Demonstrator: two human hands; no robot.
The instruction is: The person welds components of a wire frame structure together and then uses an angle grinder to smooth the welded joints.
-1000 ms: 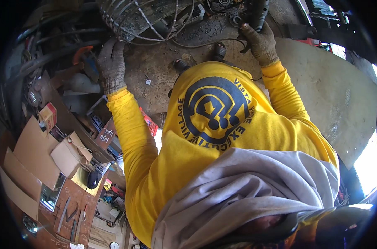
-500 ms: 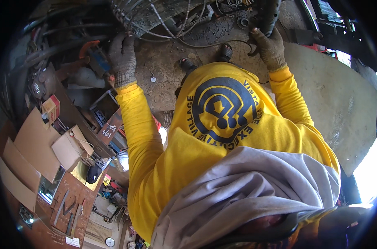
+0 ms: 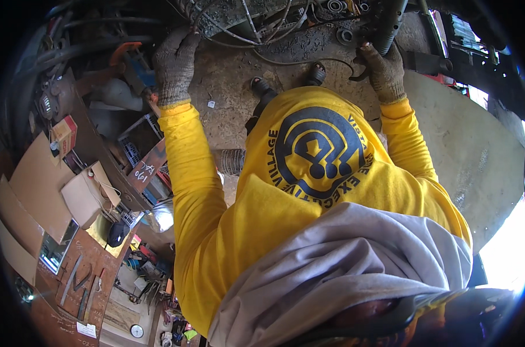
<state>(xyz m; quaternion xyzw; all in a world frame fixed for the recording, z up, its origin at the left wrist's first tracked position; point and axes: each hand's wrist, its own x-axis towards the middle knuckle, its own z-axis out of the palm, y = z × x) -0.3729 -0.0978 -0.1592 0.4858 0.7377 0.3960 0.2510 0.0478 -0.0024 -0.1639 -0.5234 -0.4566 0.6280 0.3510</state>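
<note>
My left hand (image 3: 175, 66), in a worn grey-brown knit glove, reaches up to a frame of bent metal wire (image 3: 256, 26). Its fingers are closed at the frame's left side, and their tips are partly lost in shadow. On the right, my gloved right hand (image 3: 384, 69) is wrapped round the lower end of a grey cylindrical tool with small slots (image 3: 392, 26); its exact kind does not show. A dark hooked piece (image 3: 360, 74) juts out beside that hand. A thin cable (image 3: 297, 62) runs over the floor toward it.
Dark scraps and metal rings (image 3: 344, 36) lie on the stained floor beyond my sandalled feet (image 3: 262, 87). A large pale sheet (image 3: 470, 150) leans at right. On the left are a blue-and-orange tool (image 3: 136, 69), cardboard boxes (image 3: 39, 173) and a brown bench (image 3: 60, 289) with hand tools.
The whole view has shifted slightly. The wire frame and the slotted tool appear a little farther right, and both hands keep their grip.
</note>
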